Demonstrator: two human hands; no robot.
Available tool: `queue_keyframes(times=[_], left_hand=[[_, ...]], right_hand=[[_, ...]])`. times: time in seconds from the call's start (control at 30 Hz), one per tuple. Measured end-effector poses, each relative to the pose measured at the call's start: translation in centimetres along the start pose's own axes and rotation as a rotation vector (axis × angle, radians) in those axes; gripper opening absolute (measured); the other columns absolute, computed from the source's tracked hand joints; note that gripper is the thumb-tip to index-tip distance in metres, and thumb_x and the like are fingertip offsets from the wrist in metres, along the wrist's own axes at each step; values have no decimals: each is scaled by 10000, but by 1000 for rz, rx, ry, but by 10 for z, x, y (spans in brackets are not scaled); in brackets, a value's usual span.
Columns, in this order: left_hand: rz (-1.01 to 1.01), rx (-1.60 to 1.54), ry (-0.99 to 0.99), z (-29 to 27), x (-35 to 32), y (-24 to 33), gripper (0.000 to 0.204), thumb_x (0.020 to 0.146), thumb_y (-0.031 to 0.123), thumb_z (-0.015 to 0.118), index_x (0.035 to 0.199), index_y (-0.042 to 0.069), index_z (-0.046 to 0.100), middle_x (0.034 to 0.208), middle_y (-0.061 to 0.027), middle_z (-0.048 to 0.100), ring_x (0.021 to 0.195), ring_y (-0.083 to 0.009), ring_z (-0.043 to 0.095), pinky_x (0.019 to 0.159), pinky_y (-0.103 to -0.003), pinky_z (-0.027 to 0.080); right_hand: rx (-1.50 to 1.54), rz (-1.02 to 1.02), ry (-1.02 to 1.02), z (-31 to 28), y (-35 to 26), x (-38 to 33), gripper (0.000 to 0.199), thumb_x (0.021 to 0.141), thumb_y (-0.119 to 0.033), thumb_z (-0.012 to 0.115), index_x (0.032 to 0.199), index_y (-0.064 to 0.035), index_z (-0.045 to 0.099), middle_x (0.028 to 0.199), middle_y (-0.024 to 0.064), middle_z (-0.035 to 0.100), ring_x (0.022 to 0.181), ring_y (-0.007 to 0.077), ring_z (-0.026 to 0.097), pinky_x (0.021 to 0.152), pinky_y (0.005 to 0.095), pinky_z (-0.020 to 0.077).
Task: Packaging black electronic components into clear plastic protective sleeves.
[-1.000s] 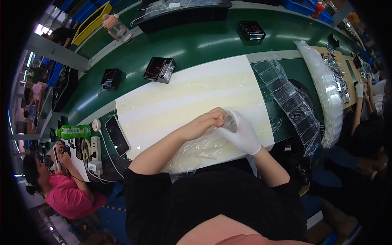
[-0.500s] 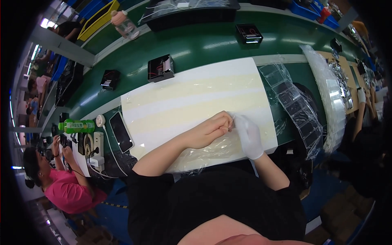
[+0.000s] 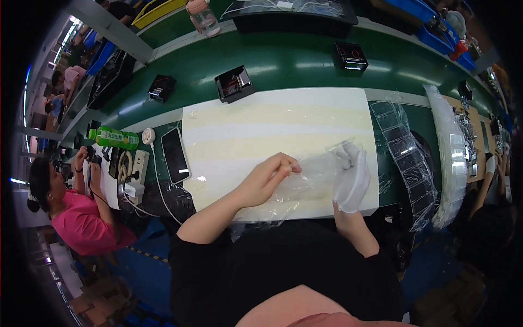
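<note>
Between my two hands hangs a thin clear plastic sheet or bag (image 3: 316, 170), crinkled and see-through. My left hand (image 3: 265, 181), bare, pinches its left side between thumb and fingers. In a white glove, my right hand (image 3: 352, 182) grips the other side near the top, fingers bent around the film. Below both hands lies a white board (image 3: 321, 117) with pale yellow bands, covered partly by loose clear film. More crumpled film sits at its near edge, by my left forearm.
Black boxes with red wires (image 3: 234, 84) stand on the green bench (image 3: 294, 60). A phone (image 3: 175, 155), power strip (image 3: 140, 166) and green bottle (image 3: 113, 137) are at left. Clear compartment strips (image 3: 406, 152) lie at right. Co-workers (image 3: 81, 212) sit on both sides.
My hands were close together and have moved apart, with the clear plastic now spread between them. The right hand went right and the left hand slightly left. The whole view has shifted.
</note>
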State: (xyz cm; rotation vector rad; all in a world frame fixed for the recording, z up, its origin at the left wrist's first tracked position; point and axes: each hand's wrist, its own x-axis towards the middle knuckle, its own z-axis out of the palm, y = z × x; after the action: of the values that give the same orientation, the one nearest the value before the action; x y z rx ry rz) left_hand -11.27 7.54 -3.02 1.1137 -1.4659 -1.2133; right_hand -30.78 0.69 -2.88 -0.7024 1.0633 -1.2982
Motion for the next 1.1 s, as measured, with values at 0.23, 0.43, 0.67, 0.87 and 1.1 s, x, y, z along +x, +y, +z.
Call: queue_keyframes(times=[0.23, 0.43, 0.67, 0.87, 1.1], left_hand=[[-234, -577, 460, 2, -21, 15, 76, 988, 102, 507, 1051, 64, 493, 853, -54, 533, 581, -124, 456, 619, -250, 468], [-411, -293, 288, -14, -35, 28, 172, 972, 107, 541, 1143, 98, 524, 707, 8, 487, 526, -73, 399, 510, -209, 374], [-84, -8, 1010, -33, -104, 10, 210, 982, 201, 523, 1158, 105, 582, 740, 32, 513, 544, -68, 396, 524, -197, 336], [-259, 799, 652, 40, -229, -6, 234, 903, 245, 596, 1041, 67, 533, 1148, -131, 503, 1035, -271, 528, 843, -352, 462], [50, 550, 2145, 9, -363, -71, 399, 929, 265, 472, 1225, 59, 302, 1162, -123, 396, 1029, -229, 440, 961, -367, 370]], right_hand=[[-13, -7, -149, 31, 3, -10, 434, 1050, -260, 402, 1108, 100, 637, 928, 138, 657, 770, 110, 503, 730, 217, 388], [-143, -6, -265, 47, -3, -13, 388, 1042, -228, 432, 1071, 103, 633, 876, 127, 641, 704, 92, 471, 628, 204, 378], [180, 100, -271, 12, -17, 44, 280, 1046, -238, 458, 1089, 24, 546, 879, 68, 574, 590, 59, 420, 506, 167, 354], [-117, 18, -166, -11, 0, 28, 384, 1038, -306, 483, 1133, 54, 577, 828, 47, 555, 565, 58, 409, 505, 164, 345], [-61, 75, -324, -16, 25, 37, 351, 1044, -256, 462, 1146, 53, 595, 824, 55, 590, 564, 42, 465, 440, 129, 369]])
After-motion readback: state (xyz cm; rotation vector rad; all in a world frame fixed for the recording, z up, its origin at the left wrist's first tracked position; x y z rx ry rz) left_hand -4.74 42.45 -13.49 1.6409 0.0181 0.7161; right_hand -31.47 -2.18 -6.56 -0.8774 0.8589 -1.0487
